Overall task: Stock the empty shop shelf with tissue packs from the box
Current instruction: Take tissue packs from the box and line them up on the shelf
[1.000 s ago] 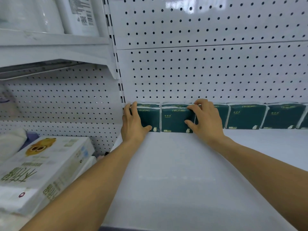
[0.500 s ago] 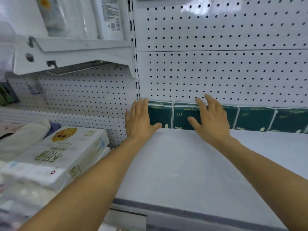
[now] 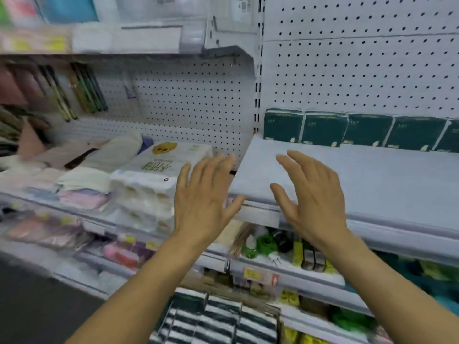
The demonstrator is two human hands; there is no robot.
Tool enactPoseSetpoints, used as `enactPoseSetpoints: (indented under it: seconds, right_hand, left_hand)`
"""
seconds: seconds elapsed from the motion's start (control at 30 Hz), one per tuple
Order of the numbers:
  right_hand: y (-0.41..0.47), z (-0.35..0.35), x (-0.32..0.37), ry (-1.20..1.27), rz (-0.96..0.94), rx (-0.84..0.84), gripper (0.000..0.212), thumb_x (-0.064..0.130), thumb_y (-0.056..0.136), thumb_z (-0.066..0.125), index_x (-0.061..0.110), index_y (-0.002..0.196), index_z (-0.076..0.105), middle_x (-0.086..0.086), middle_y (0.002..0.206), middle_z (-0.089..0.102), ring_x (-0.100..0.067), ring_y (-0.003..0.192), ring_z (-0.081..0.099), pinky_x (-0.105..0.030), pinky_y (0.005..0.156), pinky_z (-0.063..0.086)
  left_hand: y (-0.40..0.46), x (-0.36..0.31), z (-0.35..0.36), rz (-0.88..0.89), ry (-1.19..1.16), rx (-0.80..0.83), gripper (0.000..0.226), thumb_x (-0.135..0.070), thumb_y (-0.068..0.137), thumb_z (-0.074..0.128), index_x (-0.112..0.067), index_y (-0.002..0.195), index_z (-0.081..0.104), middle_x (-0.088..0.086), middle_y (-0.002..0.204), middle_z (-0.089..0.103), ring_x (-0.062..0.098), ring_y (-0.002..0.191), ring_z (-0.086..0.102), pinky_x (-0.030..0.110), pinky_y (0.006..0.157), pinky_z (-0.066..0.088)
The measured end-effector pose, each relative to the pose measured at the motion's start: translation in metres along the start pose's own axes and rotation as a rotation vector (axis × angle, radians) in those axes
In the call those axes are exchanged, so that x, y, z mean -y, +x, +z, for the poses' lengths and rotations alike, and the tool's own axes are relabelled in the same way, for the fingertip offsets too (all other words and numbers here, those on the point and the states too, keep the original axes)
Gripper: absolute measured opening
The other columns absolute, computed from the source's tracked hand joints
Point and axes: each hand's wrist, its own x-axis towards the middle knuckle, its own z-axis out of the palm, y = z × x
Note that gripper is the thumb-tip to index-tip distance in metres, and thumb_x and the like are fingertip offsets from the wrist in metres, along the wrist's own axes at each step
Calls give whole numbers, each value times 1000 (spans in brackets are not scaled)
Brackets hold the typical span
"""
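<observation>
Several dark green tissue packs (image 3: 324,129) stand upright in a row at the back of the white shelf (image 3: 387,180), against the pegboard wall. My left hand (image 3: 201,202) hovers in front of the shelf's left front corner, fingers straight and spread, holding nothing. My right hand (image 3: 310,194) hangs above the shelf's front edge, fingers relaxed and spread, also holding nothing. Both hands are well clear of the packs. The box is not in view.
Left of the shelf lies a white bundle of toilet rolls (image 3: 161,170) and folded cloths (image 3: 84,180). Lower shelves hold small goods (image 3: 268,244) and striped items (image 3: 218,321). A stocked upper shelf (image 3: 124,38) overhangs on the left.
Both hands have let go of the leftmost packs and pulled back from the rear of the shelf to its front edge. The view has dropped back and swung left.
</observation>
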Motion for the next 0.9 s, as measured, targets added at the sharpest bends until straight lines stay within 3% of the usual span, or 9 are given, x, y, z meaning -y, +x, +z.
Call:
enactPoseSetpoints:
  seconds: [0.2,0.33,0.47,0.57,0.7,0.8,0.9]
  right_hand:
    - [-72,12,92,128,-128,89,40,34,93,51,13,126,59,-8,129,58,-28,115,51,-42,88,39]
    - [-122,36,133,220,-158,259,36,30,92,55,14,124,58,-6,127,57,-28,112,52,-42,86,41]
    - [-167,69,161,261,-137,488,39,36,94,46,17,126,57,-2,126,57,-25,110,53,-40,83,44]
    - [-195,95,175,292,-149,615,37,32,94,52,18,127,57,-2,125,57,-24,111,54,-39,82,49]
    - [-225,133,188,321,-187,750,33,26,90,64,17,122,61,-3,117,60,-28,105,59,-42,78,54]
    - [-238,165,191,285,-168,895,35,28,92,60,19,125,59,-2,120,59,-27,106,59,-42,80,54]
    - [-239,198,188,253,-134,979,38,33,96,52,23,133,52,0,127,55,-24,115,53,-39,87,50]
  left_hand:
    - [-110,38,-46,-52,9,71,63,-47,88,59,-14,140,48,5,138,55,24,128,48,48,108,35]
    - [-179,69,-62,-160,9,184,61,-44,90,56,-12,140,49,6,137,55,23,126,45,41,106,33]
    - [-248,95,-66,-347,12,399,59,-44,92,56,-17,143,43,3,136,54,24,123,49,41,107,33]
    - [-298,110,-63,-496,-37,567,62,-37,92,62,-17,146,39,6,137,52,30,122,52,44,107,38]
    - [-350,122,-53,-694,-129,737,65,-37,96,58,-23,151,26,5,137,50,25,121,51,39,93,48]
    - [-378,129,-34,-799,-201,804,69,-35,96,58,-32,153,19,3,136,49,22,111,55,38,77,53]
    - [-391,141,1,-908,-251,815,66,-35,95,59,-30,151,25,3,137,50,22,105,59,38,77,53]
